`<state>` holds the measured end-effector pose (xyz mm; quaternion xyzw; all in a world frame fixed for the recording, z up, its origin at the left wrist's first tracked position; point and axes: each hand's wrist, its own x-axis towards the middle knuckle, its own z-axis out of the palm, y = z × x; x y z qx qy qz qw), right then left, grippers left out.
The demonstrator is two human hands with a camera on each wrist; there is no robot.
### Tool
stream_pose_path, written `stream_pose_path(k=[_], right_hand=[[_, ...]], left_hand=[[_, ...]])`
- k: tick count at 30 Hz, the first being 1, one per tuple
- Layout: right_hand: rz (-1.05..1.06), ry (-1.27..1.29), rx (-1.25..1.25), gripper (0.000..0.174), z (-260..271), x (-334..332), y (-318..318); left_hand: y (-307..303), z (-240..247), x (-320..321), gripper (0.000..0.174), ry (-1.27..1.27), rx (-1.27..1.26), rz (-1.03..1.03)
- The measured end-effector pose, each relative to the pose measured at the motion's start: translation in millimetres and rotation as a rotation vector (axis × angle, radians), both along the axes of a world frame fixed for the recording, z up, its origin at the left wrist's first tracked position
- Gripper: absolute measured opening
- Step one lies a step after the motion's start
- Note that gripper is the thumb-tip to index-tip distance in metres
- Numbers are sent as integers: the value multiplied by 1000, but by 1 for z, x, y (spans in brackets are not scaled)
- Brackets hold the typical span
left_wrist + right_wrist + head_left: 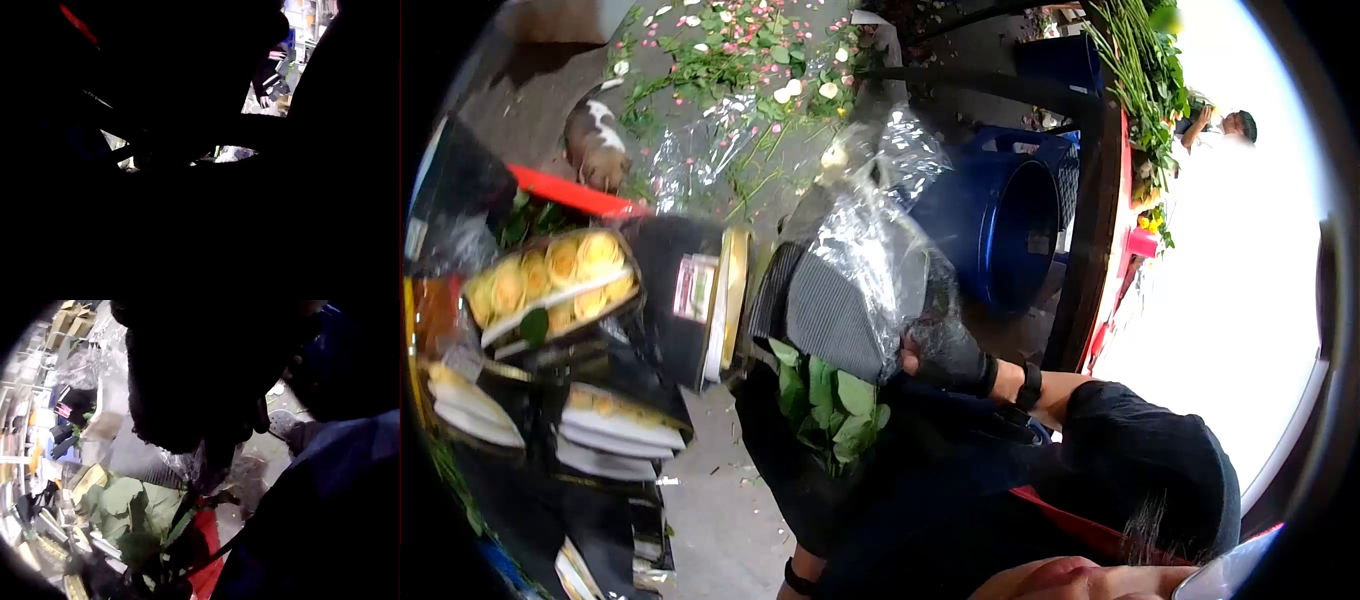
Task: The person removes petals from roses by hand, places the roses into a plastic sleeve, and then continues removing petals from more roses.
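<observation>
My right hand [948,355], in a black glove, grips the edge of a wrapped leafy bunch [840,310]. Grey corrugated cardboard and clear plastic [870,240] surround the bunch, and its blooms are hidden. Green leaves [830,405] stick out below the cardboard, towards my body. The right wrist view shows the dark gloved hand over the plastic, with the leaves [122,500] beneath. Of my left arm only a wrist with a black band [802,577] shows, at the bottom edge of the head view. The left wrist view is almost wholly black.
To the left stand dark boxes with wrapped yellow roses [565,265]. A brown and white dog [595,140] is on the petal-strewn floor [750,110]. Blue bins [1015,230] stand under a table, beyond which sits a person [1215,130]. Cut stems [1145,70] lie on top.
</observation>
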<state>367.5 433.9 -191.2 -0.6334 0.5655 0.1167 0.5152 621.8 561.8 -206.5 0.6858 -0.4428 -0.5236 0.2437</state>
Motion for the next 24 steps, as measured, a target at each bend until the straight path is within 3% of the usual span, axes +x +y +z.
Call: stream_pose_path(k=[4,7,8,9,12,16,17,18,19,21,22,24], right_hand=[[216,216,-231,22,-17,-26,-35],[84,270,-190,29,-22,-45,-58],[29,178,-156,31,-21,-47,-67],[-65,118,-1,37,-17,-47,-78],[-429,-78,129,28,-14,-27,-93],[-391,-62,372,41,-7,-23,-123],[-320,31,362,36,-14,-27,-128],[-8,27,71,27,-16,-32,-131],[98,-60,-198,20,-28,-44,-123],[208,52,-317,14,-47,-68,-144],[-113,46,-208,14,-82,-107,-139],[-239,137,-318,12,-124,-149,-149]], left_hand=[[-30,-18,-15,63,-6,5,-33],[-53,-20,-20,62,-26,13,-38],[-61,-18,-23,62,-37,12,-33],[-66,-17,-26,62,-50,10,-35],[-85,-11,-31,61,-77,2,-31],[-97,-18,-36,61,-107,-12,-49],[-104,-25,-38,61,-102,-13,-51],[-109,-32,-39,60,-94,-6,-52],[-114,-40,-39,60,-86,-2,-59],[-120,-55,-42,60,-80,16,-57],[-123,-61,-44,60,-72,26,-61],[-124,-75,-45,60,-59,47,-73]])
